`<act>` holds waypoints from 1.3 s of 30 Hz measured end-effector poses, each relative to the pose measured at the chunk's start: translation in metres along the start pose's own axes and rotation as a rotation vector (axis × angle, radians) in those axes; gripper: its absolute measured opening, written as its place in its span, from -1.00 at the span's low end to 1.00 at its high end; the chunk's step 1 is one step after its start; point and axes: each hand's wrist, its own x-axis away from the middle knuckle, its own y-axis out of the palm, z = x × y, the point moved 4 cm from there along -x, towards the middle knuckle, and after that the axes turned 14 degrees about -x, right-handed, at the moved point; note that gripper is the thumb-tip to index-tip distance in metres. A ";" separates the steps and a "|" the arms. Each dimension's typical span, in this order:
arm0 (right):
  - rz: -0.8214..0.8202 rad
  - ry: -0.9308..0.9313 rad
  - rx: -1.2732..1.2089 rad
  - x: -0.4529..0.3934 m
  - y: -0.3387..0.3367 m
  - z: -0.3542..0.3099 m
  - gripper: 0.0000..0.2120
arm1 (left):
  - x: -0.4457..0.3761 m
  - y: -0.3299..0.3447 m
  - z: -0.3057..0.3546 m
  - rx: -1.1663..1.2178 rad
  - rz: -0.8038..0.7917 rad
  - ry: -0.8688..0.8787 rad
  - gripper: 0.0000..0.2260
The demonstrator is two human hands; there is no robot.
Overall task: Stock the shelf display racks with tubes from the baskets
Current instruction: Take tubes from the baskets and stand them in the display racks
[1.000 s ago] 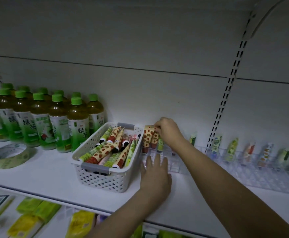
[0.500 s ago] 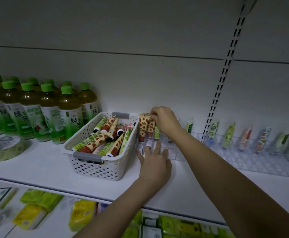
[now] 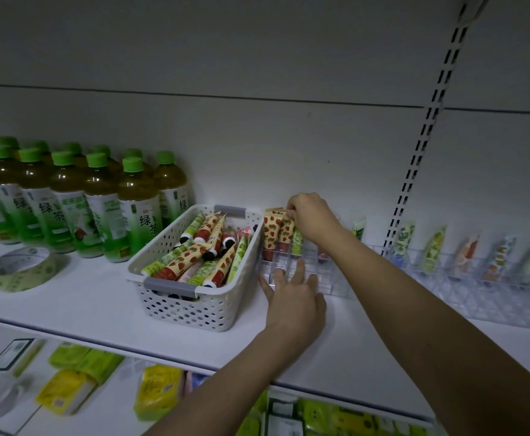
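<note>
Pinching the top of a strawberry-print tube (image 3: pixel 284 229) standing in the clear display rack (image 3: pixel 333 278), the right hand (image 3: pixel 312 217) has its fingers curled round it. The left hand (image 3: pixel 295 298), fingers spread flat, steadies the rack at 3 o'clock of the white basket (image 3: pixel 191 302). Pressing off-centre could topple neighbouring tubes or slide the light rack along the shelf.

Left hand (image 3: pixel 293 297) lies flat, fingers spread and straight; right hand (image 3: pixel 312 217) reaches further in, fingertips pinched.
</note>
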 end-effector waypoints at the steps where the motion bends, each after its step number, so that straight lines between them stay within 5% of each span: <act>1: 0.003 0.002 0.006 0.000 0.000 0.000 -0.83 | 0.000 -0.001 0.001 0.005 -0.003 0.000 -0.63; 16: 0.030 0.023 0.005 -0.002 0.003 -0.003 -0.84 | 0.005 -0.009 0.003 0.002 -0.066 -0.025 -0.62; 22: 0.057 0.008 0.001 0.008 -0.006 -0.015 -0.79 | 0.017 -0.026 -0.001 -0.085 -0.244 0.023 -0.45; 24: 0.082 -0.002 -0.039 0.011 -0.015 -0.025 -0.75 | 0.028 -0.050 -0.006 -0.079 -0.145 0.052 -0.45; 28: 0.086 -0.034 -0.171 0.019 -0.029 -0.059 -0.80 | 0.056 -0.125 -0.043 0.056 0.462 0.173 -0.75; 30: -0.008 -0.027 -0.246 0.026 -0.026 -0.080 -0.84 | 0.060 -0.151 -0.085 0.093 0.572 0.071 -0.84; 34: -0.210 0.001 -0.251 0.039 -0.004 -0.113 -0.86 | 0.042 -0.156 -0.171 0.097 0.249 -0.224 -0.83; 39: -0.182 0.124 -0.255 0.035 0.023 -0.125 -0.81 | 0.033 -0.127 -0.193 0.001 -0.110 -0.223 -0.77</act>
